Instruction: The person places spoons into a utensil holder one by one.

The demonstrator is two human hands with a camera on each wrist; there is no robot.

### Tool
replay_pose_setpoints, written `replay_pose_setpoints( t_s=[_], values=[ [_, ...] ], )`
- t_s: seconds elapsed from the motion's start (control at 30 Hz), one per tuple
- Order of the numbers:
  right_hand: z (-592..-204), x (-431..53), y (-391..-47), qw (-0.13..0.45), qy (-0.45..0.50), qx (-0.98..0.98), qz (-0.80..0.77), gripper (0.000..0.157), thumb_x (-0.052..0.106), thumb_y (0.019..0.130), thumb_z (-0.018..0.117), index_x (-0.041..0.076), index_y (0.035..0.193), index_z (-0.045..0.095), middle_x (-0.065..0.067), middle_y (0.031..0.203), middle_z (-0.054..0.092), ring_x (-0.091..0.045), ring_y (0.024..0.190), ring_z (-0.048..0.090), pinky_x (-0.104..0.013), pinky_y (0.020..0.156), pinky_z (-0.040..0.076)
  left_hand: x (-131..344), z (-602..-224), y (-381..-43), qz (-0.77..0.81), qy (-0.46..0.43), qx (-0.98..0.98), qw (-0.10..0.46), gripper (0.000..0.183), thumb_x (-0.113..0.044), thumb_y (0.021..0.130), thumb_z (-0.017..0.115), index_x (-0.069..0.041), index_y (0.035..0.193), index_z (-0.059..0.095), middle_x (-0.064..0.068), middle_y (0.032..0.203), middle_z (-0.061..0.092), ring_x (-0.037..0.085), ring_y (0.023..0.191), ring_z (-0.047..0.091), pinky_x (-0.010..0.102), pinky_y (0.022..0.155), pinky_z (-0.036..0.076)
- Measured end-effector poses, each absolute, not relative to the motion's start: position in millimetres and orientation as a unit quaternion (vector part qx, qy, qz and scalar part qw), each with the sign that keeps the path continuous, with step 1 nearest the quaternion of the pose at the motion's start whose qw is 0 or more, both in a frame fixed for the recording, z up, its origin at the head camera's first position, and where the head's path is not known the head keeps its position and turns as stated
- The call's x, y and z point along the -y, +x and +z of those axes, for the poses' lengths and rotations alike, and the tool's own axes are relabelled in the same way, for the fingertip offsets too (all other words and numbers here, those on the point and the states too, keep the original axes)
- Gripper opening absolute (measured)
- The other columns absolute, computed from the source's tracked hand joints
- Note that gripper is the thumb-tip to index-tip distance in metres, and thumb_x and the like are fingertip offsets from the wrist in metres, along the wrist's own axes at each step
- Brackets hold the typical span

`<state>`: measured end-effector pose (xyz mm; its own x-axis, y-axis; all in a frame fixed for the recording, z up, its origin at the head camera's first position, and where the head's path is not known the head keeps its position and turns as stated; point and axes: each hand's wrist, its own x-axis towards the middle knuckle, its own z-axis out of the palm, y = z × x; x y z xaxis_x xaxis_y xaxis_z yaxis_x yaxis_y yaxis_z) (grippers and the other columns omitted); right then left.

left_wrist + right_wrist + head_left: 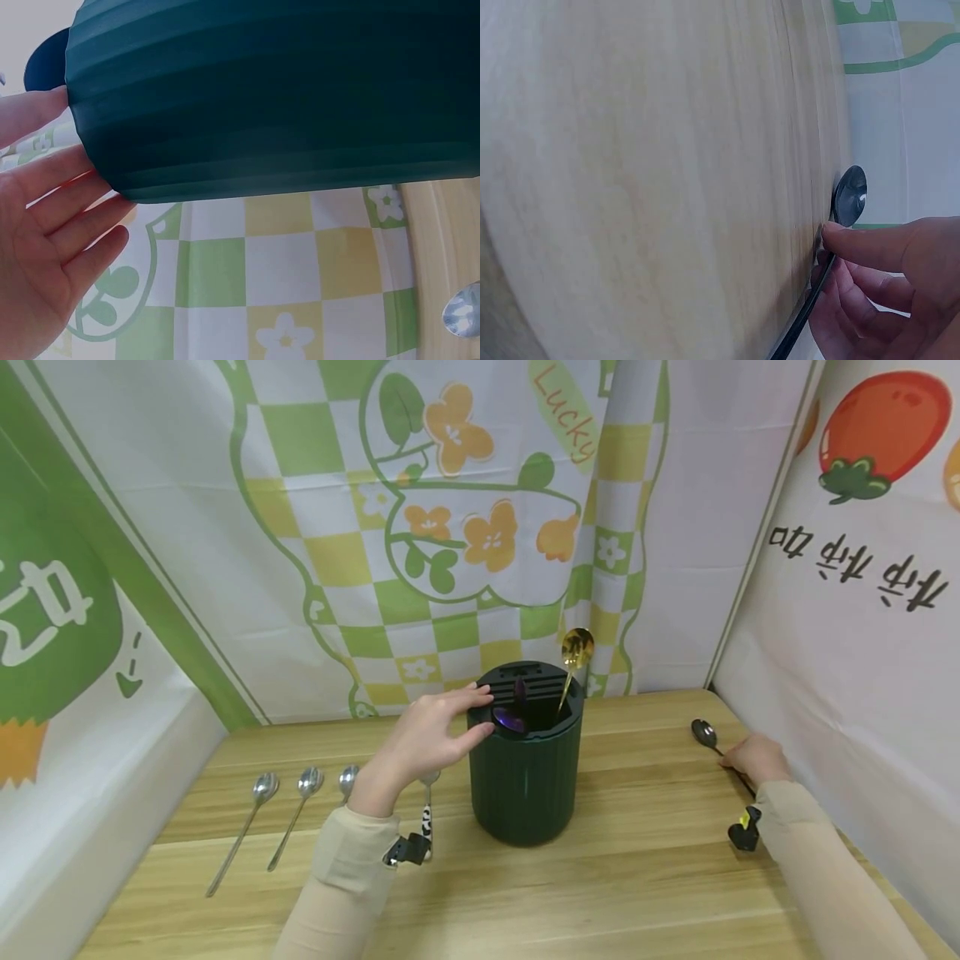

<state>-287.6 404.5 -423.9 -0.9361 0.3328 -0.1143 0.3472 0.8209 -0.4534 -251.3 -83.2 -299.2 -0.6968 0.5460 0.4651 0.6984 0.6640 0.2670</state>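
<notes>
A dark green ribbed utensil holder (525, 789) with a slotted black top stands mid-table. A gold spoon (577, 647) leans out of it, bowl up, and a purple spoon (510, 719) shows at its opening. My left hand (423, 735) touches the holder's rim from the left, fingers extended; in the left wrist view the fingertips (112, 204) lie right along the holder's edge. At the table's right side, my right hand (759, 758) pinches the handle of a black spoon (705, 732) between thumb and fingers. The black spoon's bowl (851, 196) lies low, close to the wood in the right wrist view.
Left of the holder several silver spoons lie in a row, including one at the far left (265, 787) and another beside it (310, 782). A spoon with a black-and-white patterned handle (427, 818) lies behind my left wrist. Printed curtains (300, 443) border the wooden table (637, 877).
</notes>
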Motion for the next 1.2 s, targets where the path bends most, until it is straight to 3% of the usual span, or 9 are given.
replay_pose_setpoints(
  t_s=[0.17,0.33,0.73,1.2],
  values=[
    [-423,-403,-287,0.020,0.188,-0.948,-0.257,0.037,0.028,0.073,0.066,-0.007,0.086,0.063,-0.023,0.081,0.058,-0.025,0.066,0.052,-0.030,0.055,0.042,83,-299,-251,-0.219,-0.348,0.894,0.177,0.044,-0.045,0.086,0.050,-0.018,0.121,0.056,-0.002,0.127,0.051,0.016,0.117,0.048,0.037,0.094,0.040],
    [-425,-400,-287,0.025,0.195,-0.942,-0.274,0.032,0.028,0.074,0.066,-0.004,0.079,0.063,-0.006,0.058,0.053,-0.016,0.053,0.050,-0.026,0.047,0.039,83,-299,-251,-0.218,-0.347,0.895,0.177,0.044,-0.044,0.086,0.051,-0.018,0.120,0.056,-0.002,0.127,0.052,0.016,0.116,0.048,0.037,0.094,0.041],
    [-427,-396,-287,0.010,0.191,-0.939,-0.287,0.032,0.029,0.070,0.070,0.006,0.057,0.053,0.001,0.045,0.049,-0.015,0.046,0.049,-0.026,0.046,0.036,83,-298,-250,-0.218,-0.346,0.896,0.174,0.044,-0.044,0.086,0.051,-0.017,0.121,0.056,-0.003,0.127,0.051,0.016,0.117,0.047,0.037,0.095,0.040],
    [-426,-390,-286,-0.010,0.168,-0.948,-0.271,0.037,0.034,0.070,0.069,0.014,0.048,0.046,0.003,0.042,0.045,-0.015,0.045,0.045,-0.025,0.047,0.034,83,-297,-249,-0.220,-0.348,0.895,0.169,0.044,-0.044,0.086,0.051,-0.017,0.121,0.055,-0.002,0.127,0.051,0.016,0.118,0.047,0.037,0.095,0.039]
  ],
)
